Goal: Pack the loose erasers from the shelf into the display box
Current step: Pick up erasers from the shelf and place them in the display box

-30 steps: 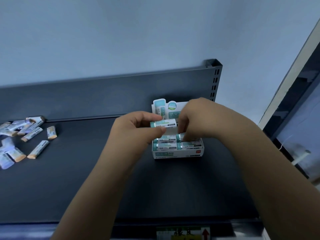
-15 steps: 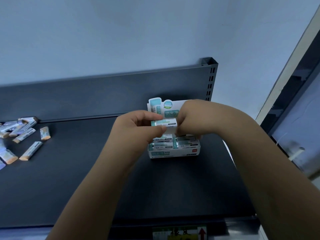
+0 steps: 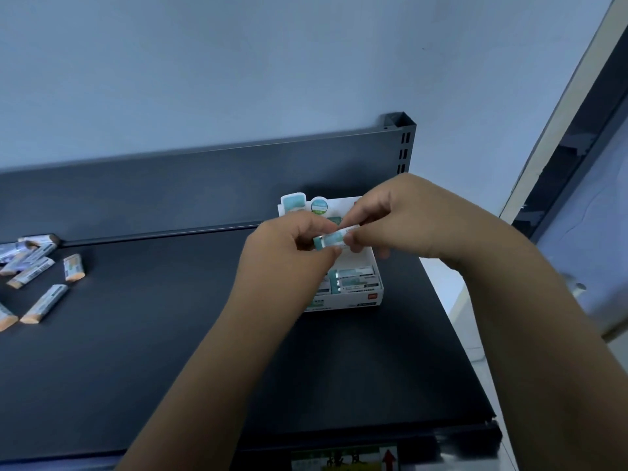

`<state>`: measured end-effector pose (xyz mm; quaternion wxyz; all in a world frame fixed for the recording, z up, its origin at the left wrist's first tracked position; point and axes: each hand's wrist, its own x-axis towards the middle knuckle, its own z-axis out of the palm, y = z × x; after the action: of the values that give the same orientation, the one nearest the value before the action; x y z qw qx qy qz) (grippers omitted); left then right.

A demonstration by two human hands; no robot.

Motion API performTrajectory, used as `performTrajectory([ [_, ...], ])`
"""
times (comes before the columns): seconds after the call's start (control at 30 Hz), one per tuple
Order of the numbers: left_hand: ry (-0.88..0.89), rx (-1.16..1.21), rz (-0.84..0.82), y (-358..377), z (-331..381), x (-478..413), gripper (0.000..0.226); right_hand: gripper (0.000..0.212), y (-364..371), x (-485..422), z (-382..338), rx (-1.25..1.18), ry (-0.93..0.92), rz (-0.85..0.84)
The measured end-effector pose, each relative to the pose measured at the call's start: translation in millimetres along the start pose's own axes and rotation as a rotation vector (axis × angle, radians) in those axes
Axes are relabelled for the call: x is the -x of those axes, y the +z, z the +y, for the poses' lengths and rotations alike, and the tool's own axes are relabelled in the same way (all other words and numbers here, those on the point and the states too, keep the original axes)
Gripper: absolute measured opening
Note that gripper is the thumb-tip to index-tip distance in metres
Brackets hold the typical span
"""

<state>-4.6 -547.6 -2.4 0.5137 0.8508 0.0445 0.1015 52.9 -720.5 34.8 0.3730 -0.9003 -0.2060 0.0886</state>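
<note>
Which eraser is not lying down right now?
The teal-and-white eraser pinched between the left hand and right hand, above the display box. The other teal ones lie packed in the box; the orange-tipped ones lie loose on the shelf, far left.

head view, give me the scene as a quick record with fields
left hand: pinches one end of the eraser
right hand: pinches its other end
eraser: teal and white, held above the box
box: white, open, standing on the shelf
packed erasers: lying in rows inside the box
loose erasers: scattered at the shelf's left side
</note>
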Motion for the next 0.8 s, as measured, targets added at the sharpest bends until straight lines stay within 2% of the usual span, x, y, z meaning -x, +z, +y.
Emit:
performTrajectory([
  [0.17,0.036,-0.247,-0.096,1,-3,3,0.034,0.012,7,2,10,0.121,0.069,0.066],
  [0.33,0.246,-0.648,-0.246,-13,-3,11,0.048,0.014,10,5,10,0.156,0.063,0.068],
  [0.5,0.31,-0.665,-0.24,-18,-10,16,0.043,0.009,14,6,6,0.28,0.077,0.056],
  [0.63,0.293,-0.69,-0.205,-23,-16,16,0.05,0.017,18,6,2,0.366,0.085,0.045],
  [0.73,0.334,-0.68,-0.188,-24,-19,14,0.036,0.029,21,6,0,0.356,0.047,0.028],
  [0.8,0.346,-0.665,-0.175,-24,-20,15,0.031,0.028,23,7,-1,0.343,0.039,0.003],
])
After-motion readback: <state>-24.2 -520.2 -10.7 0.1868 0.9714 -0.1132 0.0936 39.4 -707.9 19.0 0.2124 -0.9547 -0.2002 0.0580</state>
